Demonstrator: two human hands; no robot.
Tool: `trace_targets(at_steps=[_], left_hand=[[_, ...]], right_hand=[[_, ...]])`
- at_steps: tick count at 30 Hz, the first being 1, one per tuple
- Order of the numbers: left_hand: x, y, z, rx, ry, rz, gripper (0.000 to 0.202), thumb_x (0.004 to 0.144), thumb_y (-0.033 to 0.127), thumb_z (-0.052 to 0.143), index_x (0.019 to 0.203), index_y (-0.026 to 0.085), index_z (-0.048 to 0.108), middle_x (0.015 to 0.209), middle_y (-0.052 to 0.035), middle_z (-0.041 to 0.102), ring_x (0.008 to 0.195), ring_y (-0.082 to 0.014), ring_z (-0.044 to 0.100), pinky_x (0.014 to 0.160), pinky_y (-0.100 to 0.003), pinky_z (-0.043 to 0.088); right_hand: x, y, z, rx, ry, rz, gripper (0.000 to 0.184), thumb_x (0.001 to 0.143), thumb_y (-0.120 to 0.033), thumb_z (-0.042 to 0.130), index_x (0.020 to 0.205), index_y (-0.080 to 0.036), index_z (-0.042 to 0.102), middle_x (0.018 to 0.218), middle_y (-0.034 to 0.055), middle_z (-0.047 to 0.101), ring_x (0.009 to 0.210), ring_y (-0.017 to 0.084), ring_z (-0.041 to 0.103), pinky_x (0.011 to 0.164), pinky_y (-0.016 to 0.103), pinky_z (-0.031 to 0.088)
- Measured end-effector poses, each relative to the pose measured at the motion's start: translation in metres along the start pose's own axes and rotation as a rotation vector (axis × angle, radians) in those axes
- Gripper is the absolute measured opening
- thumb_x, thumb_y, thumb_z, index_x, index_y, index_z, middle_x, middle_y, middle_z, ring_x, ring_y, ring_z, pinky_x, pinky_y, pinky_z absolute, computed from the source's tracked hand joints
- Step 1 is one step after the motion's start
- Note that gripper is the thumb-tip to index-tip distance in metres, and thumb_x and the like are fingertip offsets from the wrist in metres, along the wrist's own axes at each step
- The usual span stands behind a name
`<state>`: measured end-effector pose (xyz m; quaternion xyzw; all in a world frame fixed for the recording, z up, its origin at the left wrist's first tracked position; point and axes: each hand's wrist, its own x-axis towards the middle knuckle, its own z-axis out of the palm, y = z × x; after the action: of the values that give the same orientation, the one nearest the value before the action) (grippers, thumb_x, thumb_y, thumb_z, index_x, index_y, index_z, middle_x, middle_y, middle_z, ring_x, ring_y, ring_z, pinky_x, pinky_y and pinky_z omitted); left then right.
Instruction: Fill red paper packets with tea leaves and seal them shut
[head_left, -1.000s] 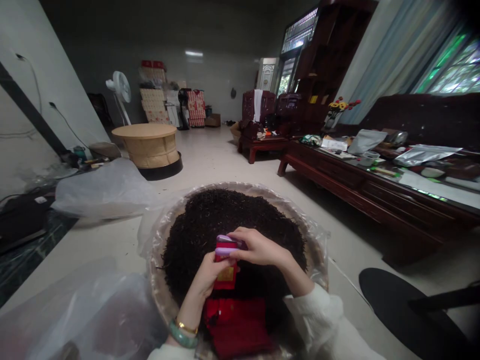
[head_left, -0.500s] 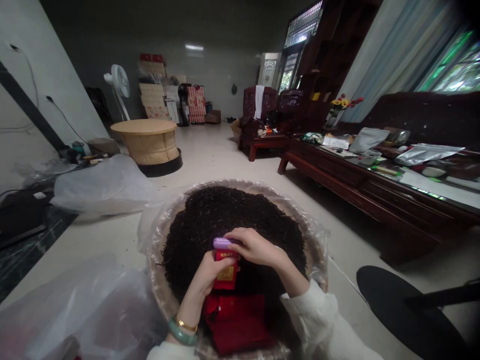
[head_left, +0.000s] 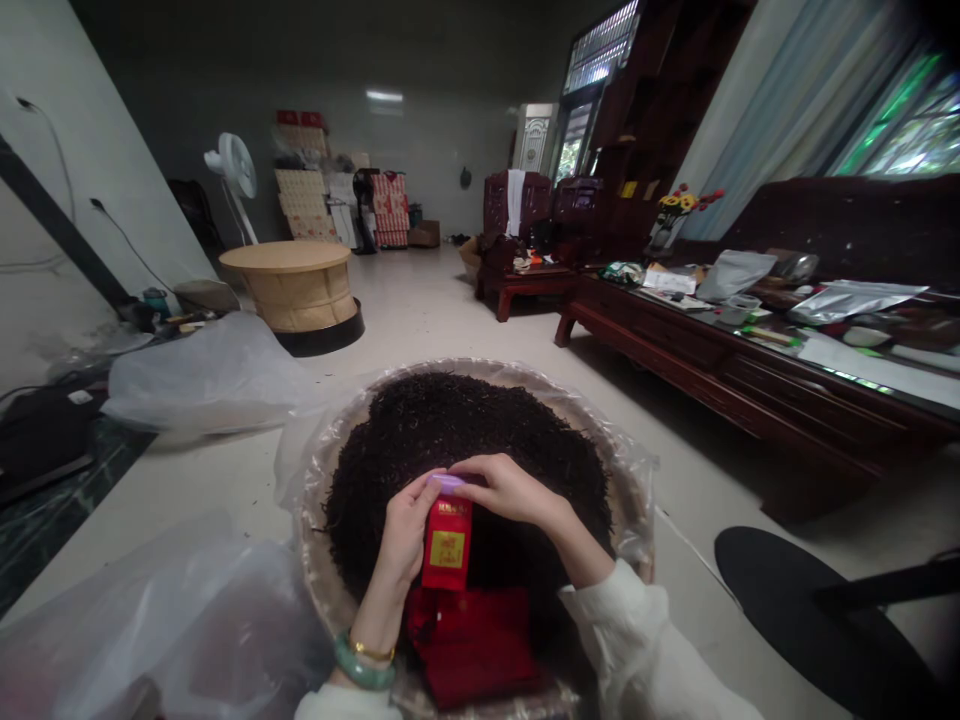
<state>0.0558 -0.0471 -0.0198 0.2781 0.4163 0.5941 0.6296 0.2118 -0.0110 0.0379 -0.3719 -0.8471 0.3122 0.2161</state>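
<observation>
A small red tea packet (head_left: 448, 548) with a yellow label hangs upright over the dark tea leaves (head_left: 480, 420). Across its top edge lies a small rounded purple bag sealer (head_left: 448, 483). My left hand (head_left: 405, 525) is closed on the packet's upper left corner, its thumb and fingertips at the sealer's left end. From the other side my right hand (head_left: 510, 490) grips the sealer, partly covering it. Below the packet, several flat red packets (head_left: 480, 645) lie in a pile at the near side of the basket.
The leaves fill a round woven basket (head_left: 319, 560) lined with clear plastic. Plastic bags (head_left: 202, 375) lie on the floor at left. A low dark wooden table (head_left: 675, 350) stands at right, with a black round base (head_left: 795, 610) nearer me. A drum-shaped stand (head_left: 296, 285) is farther back.
My left hand has moved up from the packet's side to its top edge beside the purple sealer, uncovering the yellow label. My right hand stays at the sealer.
</observation>
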Motion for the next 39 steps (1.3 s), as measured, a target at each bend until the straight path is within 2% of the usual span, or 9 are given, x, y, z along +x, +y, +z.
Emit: trace_targets(at_steps=[9,39], left_hand=[[-0.0022,0.0009,0.0008,-0.005,0.026,-0.013,0.047,0.055,0.04,0.083,0.09,0.011,0.071,0.077,-0.0058,0.073,0.059,-0.0133,0.063,0.058,-0.022,0.049],[-0.0019,0.0008,-0.0005,-0.027,0.024,-0.03,0.047,0.055,0.038,0.083,0.091,0.011,0.071,0.077,-0.0062,0.073,0.058,-0.0126,0.063,0.057,-0.022,0.048]], right_hand=[[-0.0008,0.0052,0.0061,-0.082,0.037,0.096,0.021,0.084,-0.03,0.061,0.095,-0.016,0.072,0.088,0.005,0.073,0.076,0.017,0.065,0.065,0.022,0.042],[0.0004,0.0053,0.0082,-0.093,0.037,0.097,0.019,0.083,-0.028,0.061,0.095,-0.017,0.071,0.088,0.0047,0.073,0.076,0.016,0.064,0.065,0.022,0.04]])
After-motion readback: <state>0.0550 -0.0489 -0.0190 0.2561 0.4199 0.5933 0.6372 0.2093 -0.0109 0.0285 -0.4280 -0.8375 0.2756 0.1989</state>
